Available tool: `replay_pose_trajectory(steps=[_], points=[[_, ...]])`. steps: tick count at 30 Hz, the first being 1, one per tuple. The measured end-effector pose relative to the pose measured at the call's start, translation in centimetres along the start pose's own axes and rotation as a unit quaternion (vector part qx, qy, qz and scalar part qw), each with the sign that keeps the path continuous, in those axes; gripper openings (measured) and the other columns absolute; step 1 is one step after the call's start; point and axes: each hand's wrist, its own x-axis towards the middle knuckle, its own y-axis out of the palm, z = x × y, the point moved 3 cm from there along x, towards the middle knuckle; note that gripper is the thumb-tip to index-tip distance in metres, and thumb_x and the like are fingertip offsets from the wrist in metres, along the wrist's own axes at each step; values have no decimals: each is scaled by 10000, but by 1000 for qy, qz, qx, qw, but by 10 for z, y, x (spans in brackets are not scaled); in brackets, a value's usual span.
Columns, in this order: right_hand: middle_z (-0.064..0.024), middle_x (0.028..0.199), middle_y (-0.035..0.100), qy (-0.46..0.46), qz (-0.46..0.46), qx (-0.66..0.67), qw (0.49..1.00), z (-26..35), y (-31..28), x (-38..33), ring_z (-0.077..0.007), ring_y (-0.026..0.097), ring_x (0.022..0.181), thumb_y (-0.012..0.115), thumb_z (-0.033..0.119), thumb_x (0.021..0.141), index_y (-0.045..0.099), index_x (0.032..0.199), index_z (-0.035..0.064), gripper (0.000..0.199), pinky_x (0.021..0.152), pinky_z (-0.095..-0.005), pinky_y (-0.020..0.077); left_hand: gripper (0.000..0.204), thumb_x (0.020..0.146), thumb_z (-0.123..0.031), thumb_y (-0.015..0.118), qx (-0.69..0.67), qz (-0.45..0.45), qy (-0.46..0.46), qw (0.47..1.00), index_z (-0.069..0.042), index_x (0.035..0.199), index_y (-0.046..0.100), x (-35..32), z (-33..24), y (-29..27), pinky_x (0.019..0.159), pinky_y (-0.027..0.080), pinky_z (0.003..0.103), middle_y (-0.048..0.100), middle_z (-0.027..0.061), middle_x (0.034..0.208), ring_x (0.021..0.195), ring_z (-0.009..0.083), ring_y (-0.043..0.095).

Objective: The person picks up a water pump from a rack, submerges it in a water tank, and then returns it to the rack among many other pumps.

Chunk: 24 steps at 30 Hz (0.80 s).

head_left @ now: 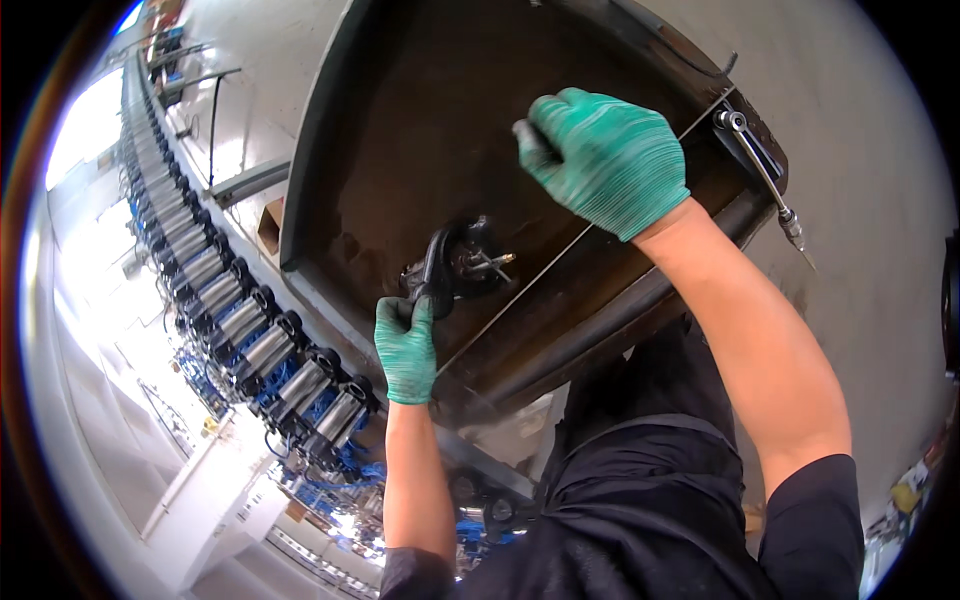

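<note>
My left hand [407, 350], in a green knit glove, pinches the near end of a black curved metal part [437, 268] between thumb and fingers. That part lies on the dark, oily-looking metal worktable [400, 110], and a thin shiny pin with a brass-coloured tip points right from it. Farther up and to the right, my gloved right hand [607, 160] is raised over the table, apart from the metal part. Its fingers are curled in toward the palm, and what they hold, if anything, is hidden.
A ratchet wrench [765, 165] with a long narrow tip lies across the table's right corner. On the left runs a conveyor [245, 315] with rows of metal cylinders and black rings. A cardboard box [270, 226] sits between table and conveyor.
</note>
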Motion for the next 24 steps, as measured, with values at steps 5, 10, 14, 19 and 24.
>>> replay_pose_trajectory(steps=[5,10,14,19,24], points=[[-52,761,685,20,45,49,998,1,-12,0,-302,676,665,710,272,984,716,878,122,183,589,-404,548,238,1004,-99,753,-86,-49,-10,995,-98,977,517,-42,-38,-41,502,414,234,510,-33,821,572,58,478],[-172,930,741,34,238,293,925,103,-59,-11,-354,735,830,693,373,1010,744,1085,73,313,748,-409,594,268,989,-113,784,-143,-118,27,982,-92,924,525,-95,-69,-89,533,382,219,476,-60,747,613,37,431],[-188,891,740,30,297,261,918,168,-70,-32,-316,729,792,696,314,1038,721,1215,41,328,719,-396,565,280,986,-114,792,-89,-170,130,973,-90,901,526,-132,-92,-103,556,356,222,452,-74,785,671,35,397],[-226,976,739,114,355,328,868,178,-81,-45,-387,714,847,632,294,1065,723,1167,44,285,764,-430,556,342,930,-116,847,-133,-190,110,967,-75,839,519,-163,-114,-99,605,369,233,419,-71,748,707,50,368],[7,745,600,137,397,360,833,158,-84,-61,-84,519,668,602,311,1109,732,1191,45,307,627,-274,457,353,904,-98,863,-148,-163,118,968,-63,815,523,-183,-106,-76,601,399,250,448,-54,739,704,62,390]])
